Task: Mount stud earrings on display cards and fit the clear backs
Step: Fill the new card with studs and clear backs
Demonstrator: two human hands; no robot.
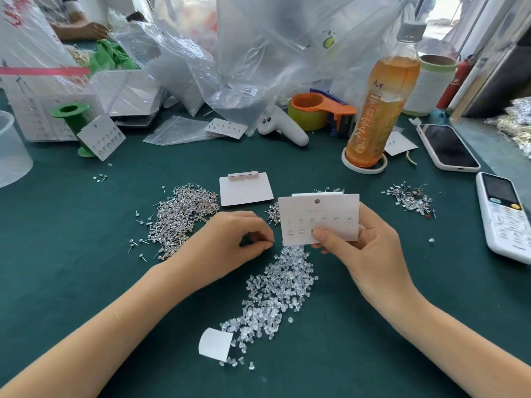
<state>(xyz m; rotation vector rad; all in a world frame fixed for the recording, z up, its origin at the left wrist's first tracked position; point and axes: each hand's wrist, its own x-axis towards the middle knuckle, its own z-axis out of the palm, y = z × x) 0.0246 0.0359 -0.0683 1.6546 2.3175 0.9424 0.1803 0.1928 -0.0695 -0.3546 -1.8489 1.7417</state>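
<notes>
The display card (319, 218) you are working on is a white rectangle with a small hanging hole near its top edge. It carries a top row of six small studs and a lower row with two studs visible at the left. It is held upright above the green table (86, 282), just beyond the heap of clear backs (275, 294).

The lower row to the right of your thumb shows no detail that can be made out, and the card's lower middle is covered by the thumb. Whether anything sits between the fingertips of your left hand (230, 239) cannot be told.

Your right hand (365, 248) pinches the card, thumb on the front face and fingers curled behind it. Your left hand rests on the table to the left of the card, fingers curled with thumb and forefinger tips together, beside the pile of loose stud earrings (178, 216). A blank card (244, 189) lies flat behind.
</notes>
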